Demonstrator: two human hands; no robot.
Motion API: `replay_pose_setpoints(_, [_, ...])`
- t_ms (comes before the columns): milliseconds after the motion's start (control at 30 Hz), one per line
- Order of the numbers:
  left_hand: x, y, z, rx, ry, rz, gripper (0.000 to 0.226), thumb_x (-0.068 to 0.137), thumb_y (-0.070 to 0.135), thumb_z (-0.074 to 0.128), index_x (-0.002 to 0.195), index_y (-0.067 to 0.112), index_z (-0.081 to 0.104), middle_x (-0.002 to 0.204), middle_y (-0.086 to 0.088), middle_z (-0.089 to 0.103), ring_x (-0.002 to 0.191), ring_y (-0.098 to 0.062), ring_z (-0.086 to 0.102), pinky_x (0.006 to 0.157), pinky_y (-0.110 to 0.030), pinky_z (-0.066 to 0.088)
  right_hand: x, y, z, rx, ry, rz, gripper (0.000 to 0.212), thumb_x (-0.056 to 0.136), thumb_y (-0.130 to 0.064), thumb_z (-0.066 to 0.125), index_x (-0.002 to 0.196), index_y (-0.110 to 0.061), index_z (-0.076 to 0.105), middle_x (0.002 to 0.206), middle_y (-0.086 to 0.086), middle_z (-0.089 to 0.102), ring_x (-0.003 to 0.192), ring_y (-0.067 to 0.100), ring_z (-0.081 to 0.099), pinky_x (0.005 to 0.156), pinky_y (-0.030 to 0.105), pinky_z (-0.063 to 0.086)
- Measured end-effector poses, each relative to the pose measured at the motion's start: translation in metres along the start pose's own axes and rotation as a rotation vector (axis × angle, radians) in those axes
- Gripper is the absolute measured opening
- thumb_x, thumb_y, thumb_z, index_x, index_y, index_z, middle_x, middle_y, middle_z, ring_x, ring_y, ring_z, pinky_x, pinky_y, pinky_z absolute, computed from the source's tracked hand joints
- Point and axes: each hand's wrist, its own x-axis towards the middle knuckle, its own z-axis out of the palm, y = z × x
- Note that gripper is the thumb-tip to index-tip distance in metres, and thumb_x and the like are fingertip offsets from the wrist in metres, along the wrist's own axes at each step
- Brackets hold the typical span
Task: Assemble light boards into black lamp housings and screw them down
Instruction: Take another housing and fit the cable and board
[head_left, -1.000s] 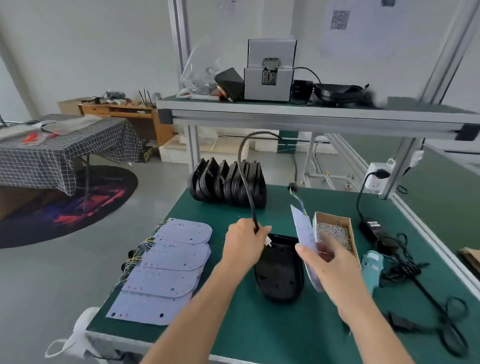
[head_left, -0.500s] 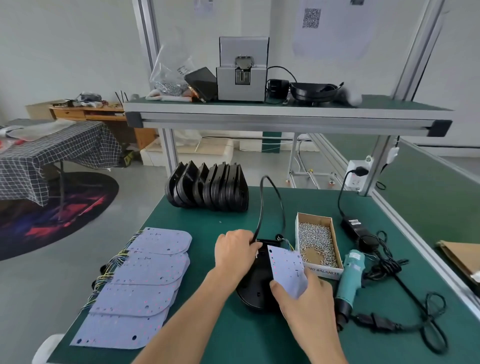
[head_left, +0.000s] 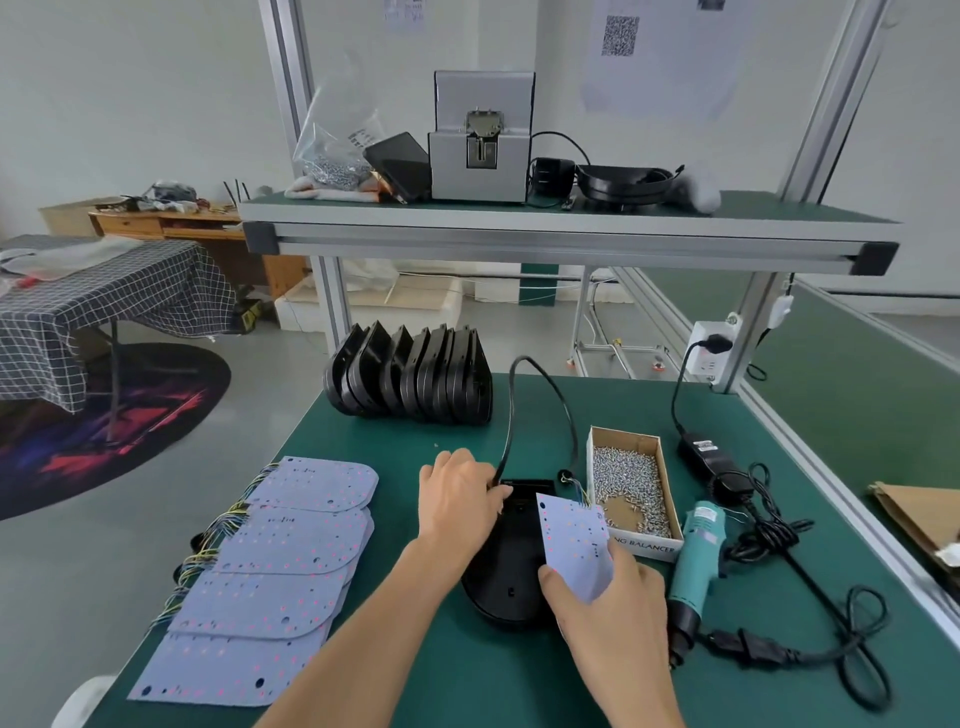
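Near the counter's (head_left: 415, 675) middle our right hand (head_left: 608, 597) holds one light board (head_left: 574, 545) over the open housing (head_left: 506, 571), our left hand (head_left: 460, 501) pinching its cable (head_left: 511, 405), with four boards (head_left: 280, 561) left, upright housings (head_left: 415, 379) behind, a screw box (head_left: 631, 488) and teal driver (head_left: 693, 561) right.

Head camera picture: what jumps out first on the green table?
Two hands in the middle: the right hand holds a light board over a black lamp housing, the left hand grips its cable. More boards lie stacked at left.
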Motion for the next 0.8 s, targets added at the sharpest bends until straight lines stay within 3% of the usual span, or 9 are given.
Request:
replay_pose_setpoints(133, [-0.005,0.001,0.007,-0.106,0.018,0.004,0.029,0.092,0.049,0.071,0.101,0.023,0.078,0.111,0.006,0.050,0.107,-0.020,0.047,0.086,-0.031,0.028,-0.002,0.000,0.002,-0.033,0.009,-0.019,0.078,0.079,-0.050,0.079,0.145,-0.021,0.049,0.131,0.011,0.052,0.132,0.027,0.038,0.110,0.042,0.038])
replay_pose_setpoints(233, [-0.007,0.000,0.010,-0.281,-0.023,-0.102,0.025,0.094,0.047,0.070,0.108,0.029,0.081,0.135,0.004,0.051,0.128,-0.022,0.047,0.102,-0.036,0.036,-0.003,0.000,0.005,-0.043,0.028,-0.010,0.085,0.079,-0.048,0.080,0.151,-0.023,0.044,0.134,0.011,0.047,0.135,0.028,0.037,0.113,0.041,0.035])
replay_pose_setpoints(300, [-0.007,-0.001,0.008,-0.449,-0.079,-0.167,0.024,0.096,0.044,0.070,0.102,0.025,0.082,0.137,0.002,0.053,0.131,-0.019,0.050,0.099,-0.034,0.042,-0.002,0.002,0.007,-0.082,0.039,-0.008,0.088,0.079,-0.049,0.080,0.153,-0.022,0.042,0.135,0.013,0.046,0.135,0.030,0.037,0.114,0.040,0.033])
replay_pose_setpoints(367, [-0.009,-0.002,0.007,-0.551,-0.121,-0.147,0.024,0.097,0.040,0.070,0.094,0.019,0.081,0.123,0.001,0.060,0.119,-0.014,0.059,0.087,-0.027,0.044,-0.001,0.003,0.009,-0.112,0.056,-0.013,0.090,0.078,-0.050,0.081,0.153,-0.020,0.042,0.135,0.014,0.045,0.133,0.031,0.038,0.112,0.039,0.034])
replay_pose_setpoints(433, [-0.011,-0.002,0.005,-0.573,-0.151,-0.128,0.021,0.098,0.038,0.069,0.092,0.020,0.080,0.112,0.002,0.065,0.107,-0.010,0.064,0.089,-0.029,0.049,0.000,0.005,0.012,-0.121,0.061,-0.023,0.095,0.077,-0.051,0.082,0.156,-0.018,0.038,0.138,0.014,0.043,0.134,0.032,0.037,0.111,0.037,0.033])
replay_pose_setpoints(600, [-0.009,-0.001,0.000,-0.532,-0.164,-0.152,0.027,0.098,0.035,0.070,0.119,0.018,0.077,0.110,-0.007,0.069,0.068,-0.019,0.061,0.069,-0.029,0.047,0.003,0.008,0.016,-0.214,0.028,-0.054,0.099,0.081,-0.062,0.075,0.159,-0.020,0.031,0.148,0.012,0.036,0.139,0.031,0.037,0.112,0.034,0.030])
replay_pose_setpoints(667, [-0.011,-0.001,0.000,-0.523,-0.134,-0.161,0.035,0.097,0.035,0.071,0.128,0.020,0.073,0.110,-0.009,0.062,0.084,-0.029,0.062,0.076,-0.032,0.048,0.001,0.004,0.016,-0.218,0.043,-0.086,0.093,0.082,-0.056,0.078,0.157,-0.018,0.038,0.153,0.014,0.036,0.142,0.033,0.035,0.115,0.037,0.028])
replay_pose_setpoints(733, [-0.016,0.000,-0.005,-0.488,-0.063,-0.143,0.038,0.097,0.035,0.071,0.132,0.023,0.071,0.108,-0.003,0.051,0.092,-0.023,0.056,0.080,-0.030,0.043,0.001,0.000,0.018,-0.085,0.155,-0.219,0.070,0.080,-0.034,0.087,0.141,-0.011,0.061,0.147,0.017,0.048,0.137,0.034,0.044,0.113,0.047,0.037])
replay_pose_setpoints(800, [-0.020,0.002,-0.014,-0.452,0.011,-0.097,0.037,0.097,0.033,0.071,0.132,0.022,0.070,0.107,0.001,0.046,0.090,-0.018,0.055,0.078,-0.027,0.041,0.002,-0.011,0.019,0.016,0.225,-0.371,0.044,0.084,-0.029,0.085,0.125,-0.016,0.072,0.128,0.002,0.060,0.117,0.013,0.054,0.100,0.043,0.050])
